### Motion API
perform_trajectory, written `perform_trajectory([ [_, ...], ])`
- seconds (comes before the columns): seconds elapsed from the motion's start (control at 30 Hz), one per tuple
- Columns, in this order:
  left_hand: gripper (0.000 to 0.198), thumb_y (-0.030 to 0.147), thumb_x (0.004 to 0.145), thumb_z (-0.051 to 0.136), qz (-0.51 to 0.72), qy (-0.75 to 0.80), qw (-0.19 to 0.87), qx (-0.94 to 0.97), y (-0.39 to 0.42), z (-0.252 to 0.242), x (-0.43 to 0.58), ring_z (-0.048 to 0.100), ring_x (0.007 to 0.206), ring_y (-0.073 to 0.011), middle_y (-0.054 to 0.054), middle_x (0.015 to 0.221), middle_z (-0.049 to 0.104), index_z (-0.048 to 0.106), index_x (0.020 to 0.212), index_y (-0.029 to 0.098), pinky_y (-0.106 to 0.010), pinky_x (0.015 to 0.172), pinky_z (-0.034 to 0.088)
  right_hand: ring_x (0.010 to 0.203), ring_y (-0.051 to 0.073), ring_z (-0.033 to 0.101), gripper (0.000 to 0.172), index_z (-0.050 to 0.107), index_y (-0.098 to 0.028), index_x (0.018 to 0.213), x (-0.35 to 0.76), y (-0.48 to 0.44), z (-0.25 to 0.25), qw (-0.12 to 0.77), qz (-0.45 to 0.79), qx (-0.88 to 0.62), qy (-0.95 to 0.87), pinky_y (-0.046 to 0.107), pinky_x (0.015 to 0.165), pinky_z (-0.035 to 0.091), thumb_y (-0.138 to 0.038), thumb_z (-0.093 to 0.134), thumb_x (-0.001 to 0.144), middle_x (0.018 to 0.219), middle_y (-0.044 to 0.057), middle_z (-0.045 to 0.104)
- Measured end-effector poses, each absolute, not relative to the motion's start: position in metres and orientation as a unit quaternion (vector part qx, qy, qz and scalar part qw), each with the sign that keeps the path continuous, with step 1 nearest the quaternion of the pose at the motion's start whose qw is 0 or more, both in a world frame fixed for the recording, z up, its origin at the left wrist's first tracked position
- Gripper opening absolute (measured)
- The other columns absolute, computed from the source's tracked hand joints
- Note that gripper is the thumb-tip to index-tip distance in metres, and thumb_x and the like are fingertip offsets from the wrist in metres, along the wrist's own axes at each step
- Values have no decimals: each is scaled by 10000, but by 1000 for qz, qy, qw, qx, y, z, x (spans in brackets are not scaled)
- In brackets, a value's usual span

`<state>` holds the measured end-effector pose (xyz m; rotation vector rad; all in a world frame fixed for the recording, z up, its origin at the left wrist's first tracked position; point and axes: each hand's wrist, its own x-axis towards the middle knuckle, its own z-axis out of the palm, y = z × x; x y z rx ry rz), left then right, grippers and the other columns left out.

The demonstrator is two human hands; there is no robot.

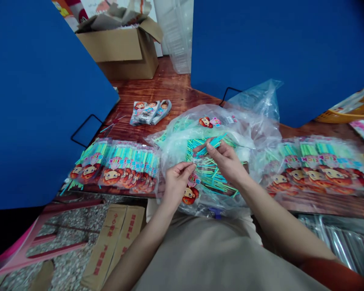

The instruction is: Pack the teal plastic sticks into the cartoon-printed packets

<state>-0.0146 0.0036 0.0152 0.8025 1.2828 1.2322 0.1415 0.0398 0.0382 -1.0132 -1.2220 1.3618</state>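
My right hand [226, 159] pinches a small bunch of thin teal and green sticks [210, 144] above a clear plastic bag [182, 137] full of loose sticks. My left hand [176, 180] is closed on the mouth of a small printed cartoon packet [190, 190], right beside the stick ends. Both hands hover over the bag at the near edge of the wooden table [166, 91].
Filled cartoon packets lie in a row on the left [115, 169] and another row on the right [315, 169]. A few packets [150, 111] lie farther back. A cardboard box [121, 48] stands behind. A yellow basket [348, 111] sits far right, flat cartons [115, 242] on the floor.
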Motion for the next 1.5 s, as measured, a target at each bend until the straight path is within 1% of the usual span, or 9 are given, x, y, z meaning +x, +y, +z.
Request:
perform_trajectory([
  [0.17,248,335,632,839,522,545,569,327,7,13,-12,603,663,-129,-12,723,722,783,808,170,-257,679,484,1017,229,623,320,692,-243,1010,144,39,40,449,542,-453,-548,384,911,472,-533,641,885,1070,42,714],
  [0.27,263,323,608,856,525,530,589,311,8,14,-9,600,670,-122,-8,733,723,779,805,167,-252,692,476,996,226,625,341,703,-228,981,144,40,42,434,552,-459,-545,362,877,480,-543,668,857,1007,43,714],
  [0.5,289,327,576,872,511,516,628,279,9,12,-8,583,638,-112,-5,730,723,780,797,166,-248,664,467,777,177,644,361,690,-242,969,145,43,40,474,594,-440,-478,300,689,518,-574,558,917,962,41,733],
  [0.7,284,310,554,886,518,506,636,265,9,12,-8,578,632,-105,-2,718,721,775,771,165,-242,658,463,819,166,636,314,771,-233,909,145,44,38,460,537,-470,-529,298,778,499,-512,629,892,966,28,756],
  [0.87,294,304,532,900,517,497,650,250,8,14,-8,570,618,-93,9,688,709,764,750,160,-226,642,444,873,184,662,274,791,-239,880,146,47,38,463,567,-457,-506,309,778,503,-490,687,851,969,35,765],
  [1.0,312,313,521,902,519,503,642,256,8,14,-7,566,626,-102,3,697,705,761,750,156,-240,651,449,937,201,667,314,793,-241,862,144,47,42,451,536,-473,-534,322,818,510,-521,652,871,987,37,772],
  [1.1,304,318,531,896,526,506,631,262,8,12,-7,559,632,-103,7,700,699,761,755,162,-239,651,444,890,204,672,359,793,-244,868,143,44,45,440,511,-482,-558,346,819,524,-559,621,882,961,37,776],
  [1.37,305,325,539,888,529,497,638,257,6,11,-7,561,629,-100,12,705,691,752,762,168,-238,649,447,957,211,678,354,753,-284,1087,145,42,56,527,494,-454,-522,388,853,559,-548,591,914,1026,40,760],
  [1.5,309,319,520,897,538,488,639,253,7,13,-7,565,630,-94,14,704,692,752,747,168,-232,652,450,944,213,694,376,721,-302,1110,151,44,64,568,453,-442,-525,399,840,568,-572,517,946,1064,51,743],
])
